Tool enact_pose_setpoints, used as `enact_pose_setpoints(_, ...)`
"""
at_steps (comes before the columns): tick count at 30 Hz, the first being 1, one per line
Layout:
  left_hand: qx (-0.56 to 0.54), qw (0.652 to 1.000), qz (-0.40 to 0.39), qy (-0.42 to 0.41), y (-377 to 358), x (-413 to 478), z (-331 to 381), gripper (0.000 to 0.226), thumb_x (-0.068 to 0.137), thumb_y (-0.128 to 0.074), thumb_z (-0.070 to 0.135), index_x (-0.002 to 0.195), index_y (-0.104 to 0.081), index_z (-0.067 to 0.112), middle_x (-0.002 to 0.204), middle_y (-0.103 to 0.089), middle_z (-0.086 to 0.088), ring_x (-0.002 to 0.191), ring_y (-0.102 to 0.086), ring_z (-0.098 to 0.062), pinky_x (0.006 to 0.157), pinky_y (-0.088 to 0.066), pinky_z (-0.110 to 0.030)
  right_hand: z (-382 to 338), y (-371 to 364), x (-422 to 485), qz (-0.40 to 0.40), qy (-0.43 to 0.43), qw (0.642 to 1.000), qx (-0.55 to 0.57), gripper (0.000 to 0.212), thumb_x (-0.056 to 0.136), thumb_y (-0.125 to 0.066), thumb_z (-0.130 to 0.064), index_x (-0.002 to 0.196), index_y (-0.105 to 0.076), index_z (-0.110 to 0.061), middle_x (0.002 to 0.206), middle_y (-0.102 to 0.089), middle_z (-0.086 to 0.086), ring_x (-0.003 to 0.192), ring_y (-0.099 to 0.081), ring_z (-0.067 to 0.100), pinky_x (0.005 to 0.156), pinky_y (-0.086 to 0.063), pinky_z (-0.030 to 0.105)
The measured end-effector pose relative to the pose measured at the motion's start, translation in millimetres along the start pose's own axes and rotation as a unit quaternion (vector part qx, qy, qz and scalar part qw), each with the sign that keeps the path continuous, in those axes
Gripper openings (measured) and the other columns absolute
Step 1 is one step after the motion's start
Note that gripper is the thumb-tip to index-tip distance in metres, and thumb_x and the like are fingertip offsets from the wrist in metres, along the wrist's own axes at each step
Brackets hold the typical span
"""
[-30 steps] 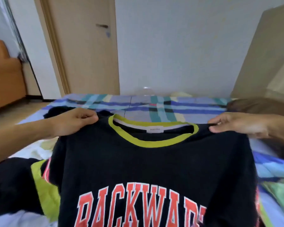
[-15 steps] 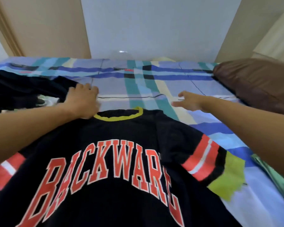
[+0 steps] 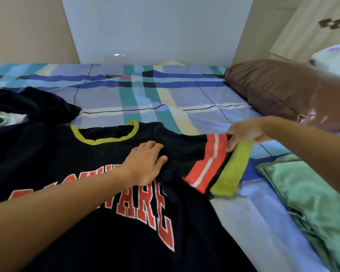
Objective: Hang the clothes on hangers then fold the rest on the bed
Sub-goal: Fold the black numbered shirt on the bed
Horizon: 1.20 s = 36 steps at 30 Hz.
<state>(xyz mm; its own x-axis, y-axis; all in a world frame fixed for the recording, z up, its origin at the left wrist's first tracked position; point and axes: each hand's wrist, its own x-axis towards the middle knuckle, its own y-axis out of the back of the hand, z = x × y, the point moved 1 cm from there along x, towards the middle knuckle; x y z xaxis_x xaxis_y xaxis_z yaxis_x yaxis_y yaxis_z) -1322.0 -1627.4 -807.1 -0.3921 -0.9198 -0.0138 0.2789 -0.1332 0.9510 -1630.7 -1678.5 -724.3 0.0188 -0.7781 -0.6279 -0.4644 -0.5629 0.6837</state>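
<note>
On bed [image 3: 165,95], left hand [image 3: 145,161] flat on black shirt [image 3: 67,163], right hand [image 3: 243,134] pinching sleeve [image 3: 208,160]

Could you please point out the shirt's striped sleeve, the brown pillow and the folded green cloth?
striped sleeve [image 3: 208,163], head view, on its red-and-white band.
brown pillow [image 3: 267,89], head view, on its top face.
folded green cloth [image 3: 306,193], head view, on its top layer.

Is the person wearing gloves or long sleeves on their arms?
No. The left hand and right hand are bare, with no rings showing. The left forearm and right forearm show no sleeve, watch or bracelet.
</note>
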Motion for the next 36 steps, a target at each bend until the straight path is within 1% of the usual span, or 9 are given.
enact_pose_setpoints(7,-0.009,1.0,-0.009,0.025,-13,16,27,0.071,0.103,-0.03,0.058,0.16,-0.014,0.019,0.167,-0.014,-0.006,0.155,-0.009,-0.025,0.126,-0.013,-0.045,37,66,-3,0.338,0.052,0.903,0.26,0.019,0.082,-0.08,-0.004,0.084,-0.062,-0.011,0.076,-0.059,0.01,0.057,-0.053,0.016,0.049,-0.045,0.021)
enact_pose_setpoints(10,0.005,0.999,-0.015,0.028,-27,23,45,0.079,0.098,-0.023,0.068,0.161,-0.006,0.023,0.169,0.0,-0.004,0.155,0.006,-0.025,0.126,-0.002,-0.049,59,33,13,0.236,-0.01,0.921,0.309,0.026,0.085,-0.08,-0.027,0.093,-0.062,-0.011,0.067,-0.064,0.007,0.053,-0.06,0.016,0.056,-0.05,0.028)
enact_pose_setpoints(15,0.006,0.999,-0.029,0.04,-53,34,60,0.085,0.094,-0.014,0.075,0.161,-0.003,0.025,0.169,0.006,-0.002,0.154,0.014,-0.026,0.124,0.006,-0.053,75,-4,19,0.1,-0.049,0.937,0.332,0.061,0.062,-0.095,-0.032,0.105,-0.059,-0.009,0.119,-0.071,0.016,0.106,-0.068,0.036,0.095,-0.055,0.051)
enact_pose_setpoints(18,0.033,0.998,-0.017,0.041,-62,36,56,0.083,0.093,-0.01,0.074,0.161,-0.002,0.026,0.169,0.006,-0.002,0.154,0.015,-0.025,0.124,0.006,-0.054,76,-7,8,0.033,-0.031,0.932,0.36,0.021,0.084,-0.076,-0.01,0.094,-0.058,-0.008,0.104,-0.075,0.011,0.101,-0.069,0.028,0.095,-0.055,0.045)
enact_pose_setpoints(23,0.03,0.999,-0.011,0.04,-63,35,56,0.082,0.094,-0.009,0.073,0.161,-0.003,0.026,0.169,0.004,-0.002,0.154,0.014,-0.025,0.124,0.006,-0.053,76,13,15,0.166,0.035,0.879,0.445,0.014,0.092,-0.066,-0.001,0.099,-0.055,-0.006,0.079,-0.071,0.009,0.064,-0.069,0.018,0.055,-0.06,0.031)
enact_pose_setpoints(25,0.029,0.999,-0.013,0.042,-62,35,56,0.084,0.093,-0.008,0.074,0.161,-0.003,0.026,0.169,0.004,-0.002,0.154,0.014,-0.025,0.124,0.006,-0.054,79,14,24,0.222,0.076,0.845,0.48,0.043,0.088,-0.075,-0.016,0.119,-0.046,-0.014,0.1,-0.069,0.012,0.08,-0.07,0.026,0.058,-0.059,0.037)
enact_pose_setpoints(27,0.036,0.998,-0.017,0.046,-62,34,57,0.088,0.09,-0.005,0.078,0.161,-0.001,0.026,0.169,0.006,-0.002,0.154,0.015,-0.026,0.124,0.006,-0.055,82,-1,23,0.181,0.074,0.865,0.462,0.064,0.083,-0.081,-0.029,0.135,-0.044,-0.019,0.118,-0.069,0.011,0.101,-0.071,0.033,0.072,-0.061,0.048)
enact_pose_setpoints(31,0.045,0.997,-0.026,0.063,-60,33,61,0.099,0.082,-0.002,0.086,0.161,0.003,0.027,0.169,0.009,-0.004,0.153,0.018,-0.029,0.122,0.006,-0.059,92,-25,22,0.101,0.064,0.915,0.385,0.112,0.083,-0.08,-0.01,0.159,-0.004,-0.043,0.122,-0.072,0.0,0.102,-0.074,0.023,0.08,-0.06,0.042)
enact_pose_setpoints(36,0.077,0.994,-0.04,0.072,-59,30,64,0.111,0.068,-0.001,0.098,0.159,0.01,0.035,0.168,0.015,-0.007,0.151,0.021,-0.04,0.116,0.008,-0.07,97,-12,0,0.14,0.038,0.931,0.336,0.075,0.089,-0.063,0.012,0.148,-0.049,-0.032,0.11,-0.074,0.011,0.09,-0.069,0.027,0.076,-0.061,0.036)
